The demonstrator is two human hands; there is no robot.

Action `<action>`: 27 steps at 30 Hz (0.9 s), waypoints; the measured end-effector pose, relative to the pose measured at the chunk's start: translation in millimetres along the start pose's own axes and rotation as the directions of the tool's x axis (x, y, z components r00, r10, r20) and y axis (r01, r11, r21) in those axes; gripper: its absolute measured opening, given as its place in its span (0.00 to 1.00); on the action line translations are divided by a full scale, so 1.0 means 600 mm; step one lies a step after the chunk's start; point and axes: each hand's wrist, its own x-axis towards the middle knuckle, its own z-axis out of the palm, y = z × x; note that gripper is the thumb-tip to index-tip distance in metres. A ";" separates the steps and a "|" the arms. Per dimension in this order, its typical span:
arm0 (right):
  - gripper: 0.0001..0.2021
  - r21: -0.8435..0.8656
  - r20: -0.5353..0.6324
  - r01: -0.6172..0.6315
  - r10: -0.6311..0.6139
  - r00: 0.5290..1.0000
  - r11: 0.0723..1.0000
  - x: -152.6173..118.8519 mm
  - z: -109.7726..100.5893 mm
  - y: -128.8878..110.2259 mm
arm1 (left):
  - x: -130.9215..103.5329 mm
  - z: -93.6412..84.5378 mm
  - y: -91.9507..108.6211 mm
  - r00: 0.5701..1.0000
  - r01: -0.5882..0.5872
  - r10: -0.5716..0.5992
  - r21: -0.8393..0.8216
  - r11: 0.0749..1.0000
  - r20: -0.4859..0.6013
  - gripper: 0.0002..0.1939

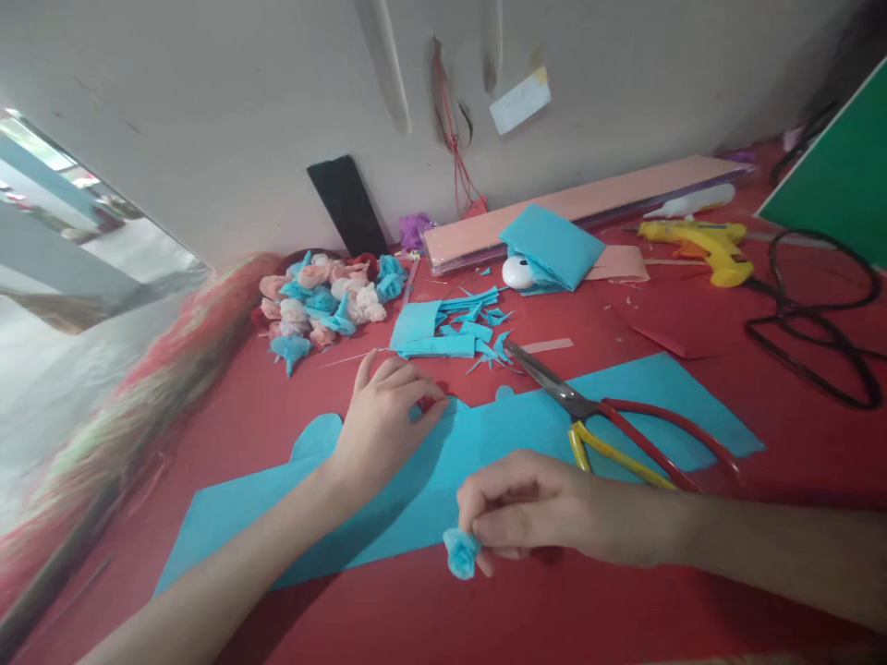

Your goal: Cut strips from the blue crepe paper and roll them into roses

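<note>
Between the thumb and fingers of my right hand (554, 508) is a small rolled blue paper rose (461, 554), held low near the front edge of a long blue crepe paper strip (374, 517). My left hand (394, 406) is closed in a pinch above the strip's far edge; what its fingertips hold, if anything, I cannot make out. Scissors (575, 402) with red and yellow handles lie partly open across the strip, just beyond my right hand. Past my left hand are blue paper scraps (464, 328), cut and folded.
A heap of pink, blue and white paper roses (325, 300) sits at the back left. Further right are a folded blue paper packet (554, 245), a yellow glue gun (699, 245) and its dark cord (783, 305). A broom-like bundle of fibres (159, 388) borders the left side.
</note>
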 end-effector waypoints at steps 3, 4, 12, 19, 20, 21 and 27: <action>0.20 0.004 -0.001 -0.001 0.001 1.000 1.000 -0.001 0.001 -0.002 | -0.004 0.002 0.002 1.000 -0.018 0.018 -0.017 1.000 -0.017 0.05; 0.20 0.006 0.000 0.000 0.000 1.000 1.000 -0.001 0.001 -0.002 | -0.006 0.002 0.002 0.999 -0.025 0.025 -0.029 0.999 -0.022 0.05; 0.20 0.018 0.000 0.013 -0.013 1.000 1.000 0.001 -0.002 0.000 | -0.015 0.006 0.001 0.997 -0.059 0.056 -0.071 0.996 -0.047 0.05; 0.21 0.040 -0.003 0.008 -0.008 1.000 0.999 0.003 0.000 -0.007 | -0.014 0.017 -0.009 0.997 -0.060 0.059 -0.021 0.998 -0.048 0.02; 0.22 0.042 -0.002 0.008 -0.007 1.000 0.999 0.003 0.000 -0.007 | -0.014 0.018 -0.010 0.997 -0.065 0.064 -0.020 0.998 -0.048 0.02; 0.22 0.043 -0.002 0.007 -0.007 1.000 0.999 0.003 -0.001 -0.007 | -0.013 0.018 -0.011 0.996 -0.071 0.070 -0.020 0.997 -0.050 0.03; 0.22 0.034 -0.001 -0.001 0.001 1.000 0.999 0.006 -0.004 -0.003 | -0.016 0.014 -0.009 0.987 -0.120 0.118 -0.011 0.993 -0.111 0.04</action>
